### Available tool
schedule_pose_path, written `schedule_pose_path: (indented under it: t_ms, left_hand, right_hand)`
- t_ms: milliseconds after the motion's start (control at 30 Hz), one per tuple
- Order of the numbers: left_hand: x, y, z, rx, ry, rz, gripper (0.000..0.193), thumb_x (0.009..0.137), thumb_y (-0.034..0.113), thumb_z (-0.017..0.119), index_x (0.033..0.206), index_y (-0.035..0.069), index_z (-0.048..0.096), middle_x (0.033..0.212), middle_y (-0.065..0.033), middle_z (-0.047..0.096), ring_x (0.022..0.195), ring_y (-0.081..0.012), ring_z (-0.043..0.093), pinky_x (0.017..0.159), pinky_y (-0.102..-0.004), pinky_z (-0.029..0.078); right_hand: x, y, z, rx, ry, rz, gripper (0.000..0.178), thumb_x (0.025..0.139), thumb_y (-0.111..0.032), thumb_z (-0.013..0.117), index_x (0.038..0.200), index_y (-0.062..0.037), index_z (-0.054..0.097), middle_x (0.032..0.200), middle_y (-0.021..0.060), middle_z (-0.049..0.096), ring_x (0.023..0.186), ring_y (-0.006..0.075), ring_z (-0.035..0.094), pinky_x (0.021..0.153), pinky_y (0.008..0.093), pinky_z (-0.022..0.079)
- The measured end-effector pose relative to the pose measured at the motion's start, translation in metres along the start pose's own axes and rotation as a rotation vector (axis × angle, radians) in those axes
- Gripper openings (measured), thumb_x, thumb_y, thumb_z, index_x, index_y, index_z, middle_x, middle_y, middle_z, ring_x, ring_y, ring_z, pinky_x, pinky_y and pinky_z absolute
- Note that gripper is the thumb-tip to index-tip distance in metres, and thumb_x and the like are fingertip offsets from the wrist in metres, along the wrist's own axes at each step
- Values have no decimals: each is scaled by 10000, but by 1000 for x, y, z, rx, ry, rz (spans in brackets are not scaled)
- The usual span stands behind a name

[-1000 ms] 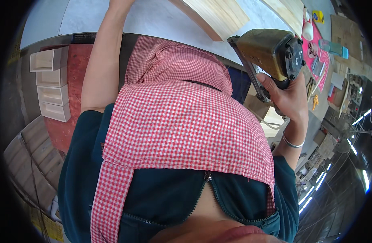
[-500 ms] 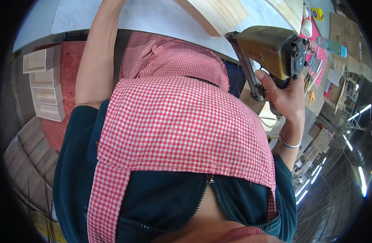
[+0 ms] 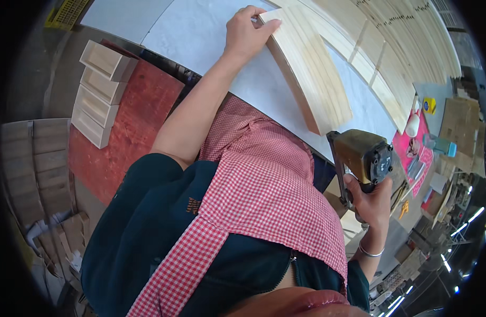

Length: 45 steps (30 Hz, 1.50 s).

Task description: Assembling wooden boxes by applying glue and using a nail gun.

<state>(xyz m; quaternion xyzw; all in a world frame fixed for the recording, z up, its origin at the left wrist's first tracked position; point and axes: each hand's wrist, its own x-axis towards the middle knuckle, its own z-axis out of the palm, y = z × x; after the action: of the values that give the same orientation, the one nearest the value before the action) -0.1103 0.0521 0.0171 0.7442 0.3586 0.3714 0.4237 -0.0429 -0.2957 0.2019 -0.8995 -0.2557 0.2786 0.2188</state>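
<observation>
My left hand (image 3: 246, 35) grips the far end of a long, box-shaped piece of pale wood (image 3: 313, 74), its thumb on the top face and its fingers at the end. The piece lies slanted on a whitish worktop (image 3: 200, 31), its side facing me more reddish. In my right hand (image 3: 371, 199) is a nail gun (image 3: 356, 153) with a brownish body and a dark, round cap. The hand is wrapped round its handle, most of which is hidden. The gun's nose is close to the near end of the piece; whether they touch, I cannot tell.
Several small, pale wooden trays (image 3: 97, 100) stand in a row on a red board (image 3: 142, 111) at left. Long wooden strips (image 3: 401, 37) lie side by side at the far right. Beyond the gun are a white bottle (image 3: 413, 126), a yellow container (image 3: 429, 105) and orange scissors (image 3: 405, 209).
The view has swung, bringing more of the worktop and strips into the picture. My left hand, out of the picture before, now shows on the wooden piece. My right hand still holds the nail gun.
</observation>
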Motion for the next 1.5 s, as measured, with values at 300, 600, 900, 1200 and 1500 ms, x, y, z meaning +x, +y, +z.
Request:
schedule_pose_path:
  t_ms: [300, 600, 900, 1200, 1500]
  left_hand:
    - [-4, 38, -2, -278, -58, -245, 211, 868, 80, 684, 1047, -5, 611, 841, -94, 609, 705, -167, 568, 634, -269, 487]
    - [2, 23, -2, -186, -99, -154, 148, 879, 93, 688, 974, -7, 636, 781, -95, 618, 646, -159, 567, 575, -260, 481]
    - [2, 31, -2, -275, -117, -241, 141, 893, 96, 683, 971, -11, 634, 765, -86, 603, 616, -144, 556, 564, -245, 481]
    - [3, 18, -2, -324, -116, -159, 139, 897, 96, 684, 968, -14, 636, 764, -78, 595, 614, -136, 553, 566, -240, 486]
    - [7, 13, 2, -324, -118, -183, 131, 900, 99, 681, 961, -9, 640, 777, -78, 597, 614, -127, 544, 570, -234, 485]
  right_hand:
    - [6, 2, -1, -30, 3, 67, 318, 808, -184, 821, 934, 76, 688, 737, 98, 699, 571, 136, 545, 513, 280, 456]
    - [1, 11, 1, 105, 63, -45, 303, 812, -195, 834, 912, 55, 694, 702, 63, 672, 538, 120, 511, 486, 269, 424]
    - [5, 17, -5, 39, 22, -58, 315, 816, -193, 839, 966, 39, 688, 706, 41, 673, 512, 118, 520, 465, 255, 410]
    - [8, 17, -13, 87, 69, -17, 345, 833, -207, 834, 1035, 12, 661, 688, 29, 660, 513, 101, 532, 456, 237, 394]
    - [18, 22, -15, 45, 45, -60, 338, 844, -215, 826, 1037, 4, 656, 662, 23, 648, 492, 88, 517, 443, 222, 375]
